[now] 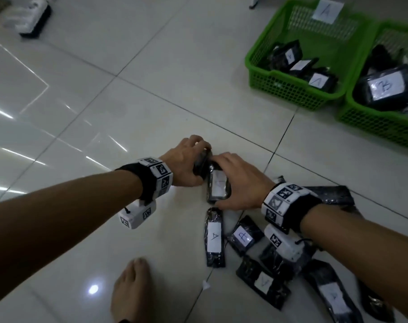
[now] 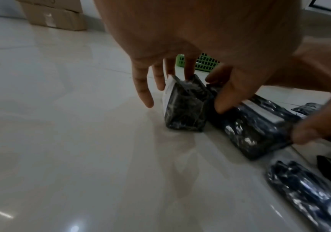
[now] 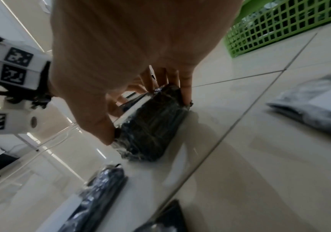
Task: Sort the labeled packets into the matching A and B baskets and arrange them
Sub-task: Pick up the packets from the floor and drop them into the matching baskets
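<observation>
Two green baskets stand at the far right: basket A (image 1: 291, 89) with a paper A tag (image 1: 326, 10) and several A packets inside, and basket B (image 1: 373, 127) holding a B packet (image 1: 387, 88). My left hand (image 1: 194, 160) grips a dark packet (image 2: 184, 106) standing on its edge on the floor. My right hand (image 1: 222, 183) holds an A-labelled packet (image 1: 215, 191) lying flat beside it, thumb at its near end, fingers at its far end (image 3: 186, 87). Several loose A packets (image 1: 214, 236) lie nearer me.
A glossy white tiled floor (image 1: 128, 101) stretches left and ahead. My bare foot (image 1: 130, 290) is at the bottom. Cardboard boxes (image 2: 55, 17) stand by the far wall. A black and white object (image 1: 32, 17) sits at the far left.
</observation>
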